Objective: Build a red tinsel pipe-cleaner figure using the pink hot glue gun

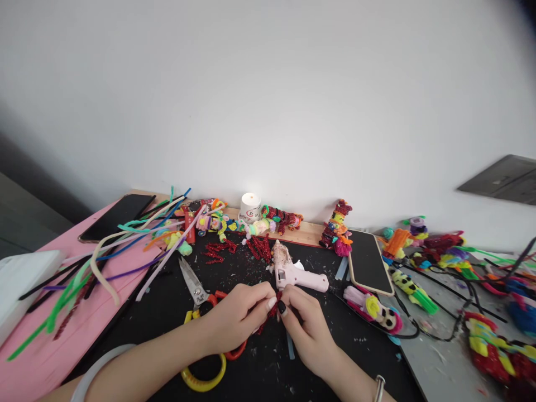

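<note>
My left hand and my right hand meet over the black work surface, both closed in a pinch. Between their fingertips is a small piece of red tinsel pipe cleaner, mostly covered by the fingers. Just beyond lies a pale pink glue gun on its side, its nozzle end stained brown. Yellow-handled scissors rest partly under my left forearm, and a red-orange handle shows beside them. Short red tinsel pieces lie behind the glue gun. A clear glue stick is beside my right hand.
Loose coloured pipe cleaners spread across a pink surface at left, near a dark phone. A paper cup stands by the wall. A pale-framed phone and several pipe-cleaner figures lie at right.
</note>
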